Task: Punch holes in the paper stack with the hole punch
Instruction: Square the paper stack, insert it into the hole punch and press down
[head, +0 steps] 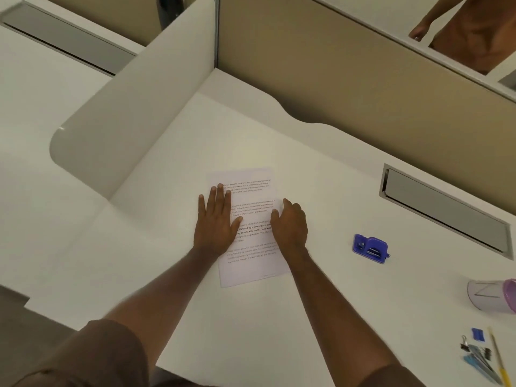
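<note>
A printed paper stack [249, 202] lies flat on the white desk [321, 174] in the middle of the view. My left hand [216, 217] rests palm down on the stack's left edge with its fingers spread. My right hand [289, 226] sits on the stack's right edge, its fingers curled at the paper's border. A blue hole punch [370, 248] stands on the desk to the right of the paper, apart from both hands.
A lilac cup [492, 296] lies on its side at the right edge. Binder clips [476, 351], a pencil [498, 358] and a small blue piece [478, 334] lie at the lower right. A cable slot [444, 210] is set in the desk. Partition panels [349, 76] stand behind; a person [472, 26] stands beyond.
</note>
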Demonstrator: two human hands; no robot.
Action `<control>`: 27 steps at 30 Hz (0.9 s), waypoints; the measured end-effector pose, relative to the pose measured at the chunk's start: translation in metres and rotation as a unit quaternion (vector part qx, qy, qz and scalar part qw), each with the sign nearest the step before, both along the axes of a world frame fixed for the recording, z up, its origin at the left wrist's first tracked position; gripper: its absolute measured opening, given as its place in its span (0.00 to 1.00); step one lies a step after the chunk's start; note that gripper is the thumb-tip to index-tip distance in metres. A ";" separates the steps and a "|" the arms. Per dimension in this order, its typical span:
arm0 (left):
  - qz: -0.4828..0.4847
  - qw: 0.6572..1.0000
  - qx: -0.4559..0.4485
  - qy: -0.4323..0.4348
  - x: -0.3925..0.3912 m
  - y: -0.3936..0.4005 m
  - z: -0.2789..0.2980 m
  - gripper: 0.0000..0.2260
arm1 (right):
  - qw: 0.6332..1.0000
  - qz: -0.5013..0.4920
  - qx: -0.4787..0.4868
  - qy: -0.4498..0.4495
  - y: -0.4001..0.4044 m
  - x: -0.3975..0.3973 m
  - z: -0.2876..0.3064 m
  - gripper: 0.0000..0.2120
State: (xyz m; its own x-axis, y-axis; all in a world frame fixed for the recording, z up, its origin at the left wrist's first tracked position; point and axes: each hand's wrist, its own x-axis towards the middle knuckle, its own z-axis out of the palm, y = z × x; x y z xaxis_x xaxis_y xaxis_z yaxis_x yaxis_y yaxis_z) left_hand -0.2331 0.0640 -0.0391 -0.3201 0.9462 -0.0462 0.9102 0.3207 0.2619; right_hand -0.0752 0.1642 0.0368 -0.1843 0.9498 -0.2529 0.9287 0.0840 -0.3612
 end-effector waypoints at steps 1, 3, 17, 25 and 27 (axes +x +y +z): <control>-0.001 1.000 0.007 0.006 0.000 0.000 -0.003 0.34 | 1.000 -0.013 0.002 -0.002 0.002 -0.003 -0.001 0.19; -0.001 1.000 0.019 0.011 0.000 0.001 -0.008 0.34 | 0.999 -0.038 0.008 -0.003 0.005 -0.009 -0.001 0.18; 0.005 0.999 0.039 0.014 0.001 0.000 -0.013 0.33 | 0.972 -0.108 -0.163 0.133 0.047 -0.018 -0.012 0.24; 0.007 0.999 0.037 0.018 0.001 0.000 -0.013 0.33 | 0.977 -0.064 -0.138 0.148 0.062 -0.010 -0.018 0.28; 0.007 0.999 0.043 0.019 0.002 -0.001 -0.012 0.33 | 0.974 -0.040 -0.117 0.188 0.062 -0.004 -0.018 0.25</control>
State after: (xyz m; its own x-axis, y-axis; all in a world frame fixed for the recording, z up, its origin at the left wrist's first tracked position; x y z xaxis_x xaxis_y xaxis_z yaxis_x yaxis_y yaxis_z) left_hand -0.2315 0.0631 -0.0515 -0.3327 0.9418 0.0470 0.9157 0.3108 0.2547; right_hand -0.0791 0.2266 0.0186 -0.2332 0.8894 -0.3932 0.7275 -0.1087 -0.6774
